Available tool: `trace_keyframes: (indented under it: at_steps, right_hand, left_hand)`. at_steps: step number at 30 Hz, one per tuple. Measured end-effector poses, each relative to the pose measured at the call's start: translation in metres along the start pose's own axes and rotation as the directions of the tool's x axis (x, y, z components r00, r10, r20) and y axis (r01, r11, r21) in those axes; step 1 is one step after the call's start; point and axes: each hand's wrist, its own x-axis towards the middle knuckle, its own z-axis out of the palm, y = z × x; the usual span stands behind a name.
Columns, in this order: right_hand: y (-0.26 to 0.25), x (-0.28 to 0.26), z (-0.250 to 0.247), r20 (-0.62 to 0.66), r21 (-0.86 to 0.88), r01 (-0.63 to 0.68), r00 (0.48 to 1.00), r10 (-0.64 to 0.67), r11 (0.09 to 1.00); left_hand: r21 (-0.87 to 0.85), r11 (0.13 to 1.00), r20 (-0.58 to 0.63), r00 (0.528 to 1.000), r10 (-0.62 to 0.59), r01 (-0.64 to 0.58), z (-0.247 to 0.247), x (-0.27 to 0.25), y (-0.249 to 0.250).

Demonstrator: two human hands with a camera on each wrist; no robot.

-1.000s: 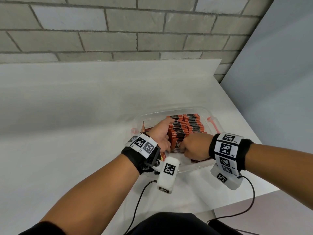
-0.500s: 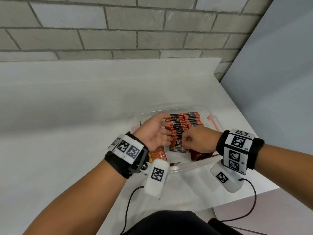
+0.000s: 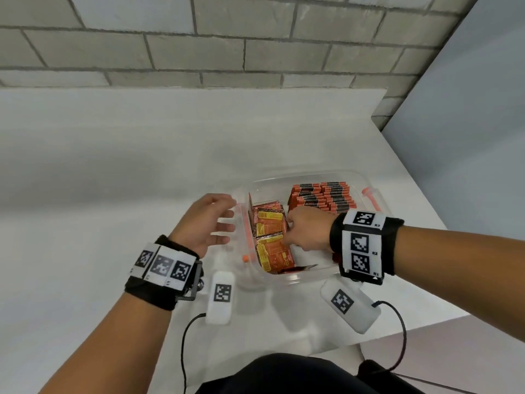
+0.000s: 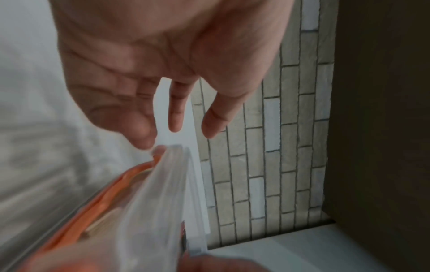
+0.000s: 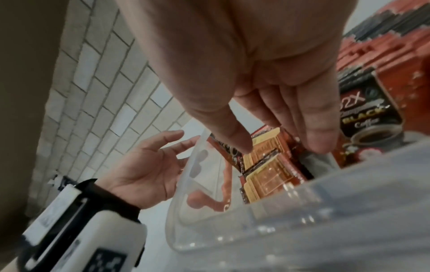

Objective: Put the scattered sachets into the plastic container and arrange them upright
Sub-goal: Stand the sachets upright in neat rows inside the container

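The left hand [image 3: 205, 223] is hovering just outside the near-left wall of the plastic container [image 3: 301, 177], fingers spread and relaxed, holding nothing; from the right wrist view its palm [image 5: 144, 171] is facing the container's clear wall, and I cannot tell whether the fingertips are touching it. The right hand [image 3: 308, 230] is reaching down inside the container, its extended fingers [image 5: 321, 128] pointing into the gap between the flat-lying sachets and the upright ones. Whether the fingers are pinching a sachet or only pressing against one is not clear in either view.

The container is sitting on the white counter [image 3: 113, 166], near its front right corner, with orange clips on its short ends [image 3: 369, 194]. Inside the container, along its far right part, upright sachets [image 3: 324, 196] are standing packed in two tight rows, red and black top edges showing. Toward the container's left side, loose sachets [image 3: 270, 231] are lying flat or leaning, their yellow printed backs facing up. One more sachet [image 3: 298, 269] is lying flat against the container's near wall, dark side showing. In the right wrist view a sachet front [image 5: 370, 117] printed with a coffee cup is standing beside the fingers, at the end of the upright rows.

Behind the container, a grey brick wall [image 3: 227, 38] is rising at the back of the counter.
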Motion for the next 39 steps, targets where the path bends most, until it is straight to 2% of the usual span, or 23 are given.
trace_keyframes:
  at_steps: [4,6,9,13,17,25,31,39]
  right_hand:
    - [-0.017,0.001,0.008,0.069,0.119,-0.099,0.993,0.091,0.988]
    - [-0.019,0.003,0.013,0.081,-0.052,-0.078,0.993,0.083,0.996]
    - [-0.02,0.015,0.019,0.068,0.252,-0.217,0.976,0.206,0.943]
    - [-0.018,0.022,0.02,0.037,0.251,-0.255,0.966,0.254,0.934]
    - [-0.015,0.02,0.018,-0.019,0.292,-0.237,0.967,0.253,0.927]
    - [-0.013,0.019,0.019,-0.132,0.178,-0.142,0.977,0.167,0.974]
    - [-0.014,0.02,0.014,-0.126,0.343,-0.092,0.982,0.143,0.935]
    - [-0.017,0.03,0.015,-0.14,0.416,-0.033,0.985,0.1,0.909]
  left_hand:
    - [-0.008,1.0,0.064,0.998,-0.009,0.009,0.006,0.003,-0.01]
    - [-0.023,1.0,0.069,0.998,-0.002,0.004,0.006,0.005,-0.011]
    - [-0.049,0.999,0.093,0.996,0.006,-0.002,0.004,0.007,-0.013]
    - [-0.05,0.999,0.111,0.994,0.015,-0.009,0.002,0.009,-0.014]
    - [-0.063,0.998,0.135,0.991,0.017,-0.008,0.0,0.011,-0.017]
    - [-0.065,0.998,0.142,0.99,0.024,-0.015,-0.002,0.015,-0.02]
    - [-0.076,0.997,0.14,0.99,0.036,-0.026,-0.003,0.015,-0.023]
    - [-0.08,0.996,0.133,0.99,0.049,-0.038,-0.002,0.016,-0.025]
